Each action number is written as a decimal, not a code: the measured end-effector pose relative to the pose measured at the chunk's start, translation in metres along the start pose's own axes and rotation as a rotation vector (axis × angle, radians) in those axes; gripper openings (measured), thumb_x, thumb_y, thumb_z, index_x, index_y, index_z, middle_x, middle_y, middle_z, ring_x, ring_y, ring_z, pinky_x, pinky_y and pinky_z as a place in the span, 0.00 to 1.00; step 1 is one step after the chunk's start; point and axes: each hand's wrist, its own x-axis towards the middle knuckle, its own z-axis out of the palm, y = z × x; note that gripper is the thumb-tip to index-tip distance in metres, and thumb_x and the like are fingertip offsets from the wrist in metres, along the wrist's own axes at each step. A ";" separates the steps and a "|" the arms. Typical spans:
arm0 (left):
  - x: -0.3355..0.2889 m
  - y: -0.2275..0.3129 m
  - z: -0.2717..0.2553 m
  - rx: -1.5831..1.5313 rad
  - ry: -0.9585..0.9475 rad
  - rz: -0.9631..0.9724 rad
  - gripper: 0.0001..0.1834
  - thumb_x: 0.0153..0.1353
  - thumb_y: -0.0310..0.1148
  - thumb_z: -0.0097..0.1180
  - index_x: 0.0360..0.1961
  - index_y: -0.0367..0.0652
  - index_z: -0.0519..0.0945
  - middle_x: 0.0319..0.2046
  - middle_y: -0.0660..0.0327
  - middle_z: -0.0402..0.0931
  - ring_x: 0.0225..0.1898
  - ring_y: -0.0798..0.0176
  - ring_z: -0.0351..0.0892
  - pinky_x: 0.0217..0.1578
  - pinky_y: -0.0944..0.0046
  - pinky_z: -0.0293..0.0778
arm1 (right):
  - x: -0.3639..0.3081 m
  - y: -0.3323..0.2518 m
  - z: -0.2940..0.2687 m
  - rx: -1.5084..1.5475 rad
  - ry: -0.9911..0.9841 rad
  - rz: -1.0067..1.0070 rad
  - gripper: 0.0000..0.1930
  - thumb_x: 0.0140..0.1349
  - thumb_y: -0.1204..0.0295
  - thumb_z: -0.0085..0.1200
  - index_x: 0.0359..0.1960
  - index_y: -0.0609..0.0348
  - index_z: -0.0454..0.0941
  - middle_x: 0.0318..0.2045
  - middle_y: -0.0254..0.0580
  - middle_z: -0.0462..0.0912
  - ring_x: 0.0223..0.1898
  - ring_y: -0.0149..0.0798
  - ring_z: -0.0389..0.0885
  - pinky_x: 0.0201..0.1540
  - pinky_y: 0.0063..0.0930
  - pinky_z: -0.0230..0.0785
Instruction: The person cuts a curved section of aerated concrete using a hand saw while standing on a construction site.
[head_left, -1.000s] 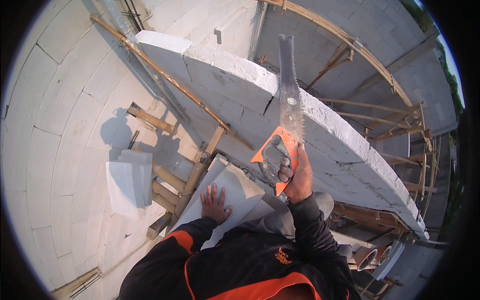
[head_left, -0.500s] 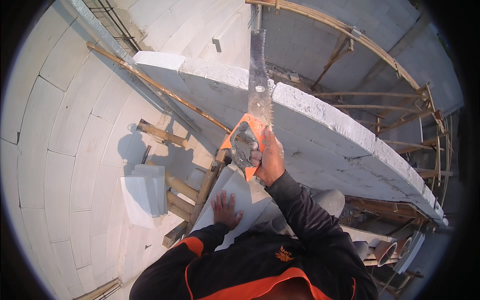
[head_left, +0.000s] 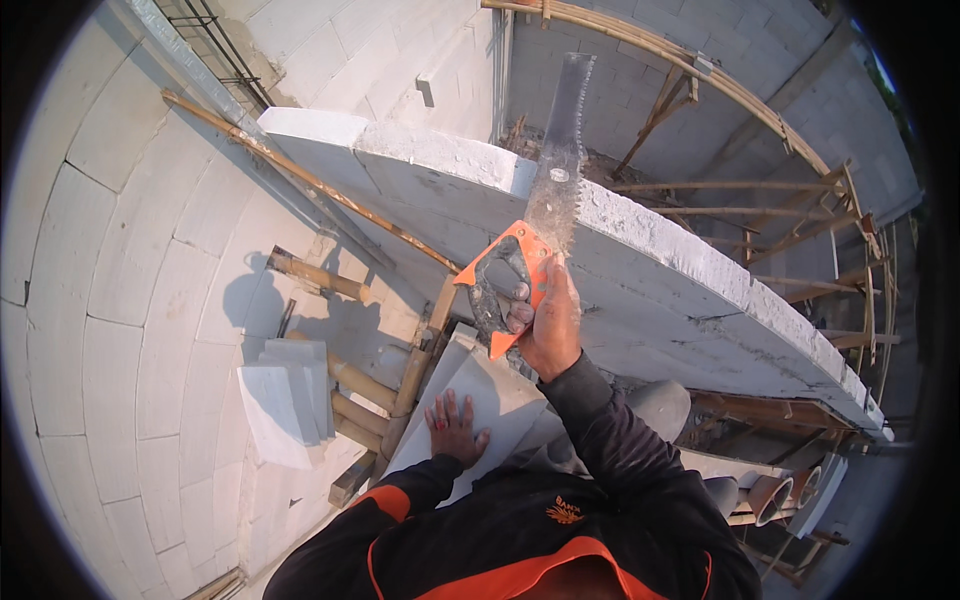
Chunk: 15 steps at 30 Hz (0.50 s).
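Note:
My right hand (head_left: 550, 318) is closed round the orange and black handle of a handsaw (head_left: 556, 195). The toothed grey blade is dusty and points away from me, across the view of the top of a pale block wall (head_left: 670, 240). Whether blade and wall touch I cannot tell. Lower and to the left, my left hand (head_left: 455, 428) lies flat with fingers spread on a light grey block (head_left: 490, 390) close to my body.
Several cut white block pieces (head_left: 285, 395) lie at the left beside bamboo poles (head_left: 365, 385). A long thin pole (head_left: 310, 180) leans along the wall. Bamboo scaffolding (head_left: 770, 210) stands beyond the wall at right. A tall block wall (head_left: 120, 330) rises on the left.
The saw has tilted, its blade tip swinging to the right. My right hand has shifted slightly right with it. My left hand stays flat on the block.

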 end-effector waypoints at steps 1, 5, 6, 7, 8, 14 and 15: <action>0.001 0.001 0.000 0.001 -0.001 0.001 0.46 0.60 0.59 0.52 0.74 0.47 0.56 0.74 0.39 0.42 0.75 0.29 0.37 0.68 0.23 0.36 | 0.006 0.004 -0.001 -0.123 -0.047 0.110 0.14 0.77 0.52 0.38 0.41 0.47 0.65 0.24 0.32 0.70 0.16 0.24 0.60 0.17 0.21 0.53; -0.005 -0.001 0.001 -0.008 -0.001 -0.008 0.46 0.60 0.59 0.53 0.74 0.46 0.56 0.74 0.39 0.42 0.74 0.29 0.37 0.67 0.22 0.36 | -0.003 0.017 0.013 -0.050 -0.095 0.000 0.14 0.77 0.51 0.39 0.41 0.46 0.65 0.24 0.32 0.70 0.16 0.25 0.62 0.18 0.22 0.55; -0.006 -0.002 0.002 -0.010 -0.004 -0.013 0.46 0.60 0.59 0.53 0.74 0.46 0.56 0.74 0.39 0.42 0.74 0.29 0.37 0.67 0.22 0.36 | -0.011 0.013 0.017 -0.036 -0.046 -0.093 0.15 0.77 0.50 0.39 0.40 0.46 0.64 0.25 0.32 0.70 0.17 0.26 0.62 0.19 0.22 0.56; -0.006 -0.005 0.004 -0.003 0.023 0.014 0.47 0.60 0.59 0.53 0.74 0.44 0.56 0.74 0.38 0.40 0.75 0.28 0.35 0.67 0.22 0.35 | -0.014 0.011 0.015 -0.038 -0.044 -0.087 0.15 0.77 0.50 0.39 0.40 0.46 0.64 0.25 0.32 0.70 0.17 0.26 0.62 0.19 0.22 0.56; -0.005 -0.004 0.005 0.001 0.051 0.044 0.49 0.59 0.59 0.53 0.74 0.42 0.55 0.75 0.37 0.38 0.75 0.28 0.33 0.67 0.22 0.34 | -0.016 0.007 0.011 0.009 -0.001 -0.112 0.15 0.77 0.50 0.38 0.40 0.46 0.64 0.26 0.32 0.70 0.17 0.26 0.62 0.19 0.22 0.56; -0.002 0.000 0.001 0.014 0.003 0.000 0.46 0.59 0.59 0.54 0.73 0.45 0.57 0.74 0.39 0.42 0.74 0.28 0.39 0.65 0.20 0.40 | -0.021 0.019 -0.002 -0.184 -0.128 0.086 0.13 0.76 0.52 0.40 0.42 0.45 0.64 0.26 0.35 0.71 0.18 0.27 0.64 0.20 0.25 0.58; -0.004 -0.001 0.001 0.017 -0.001 -0.004 0.46 0.59 0.59 0.54 0.73 0.45 0.57 0.74 0.39 0.42 0.74 0.28 0.39 0.65 0.20 0.40 | -0.029 0.017 0.001 -0.181 -0.128 0.092 0.13 0.76 0.52 0.40 0.42 0.45 0.64 0.26 0.35 0.71 0.18 0.27 0.64 0.20 0.25 0.58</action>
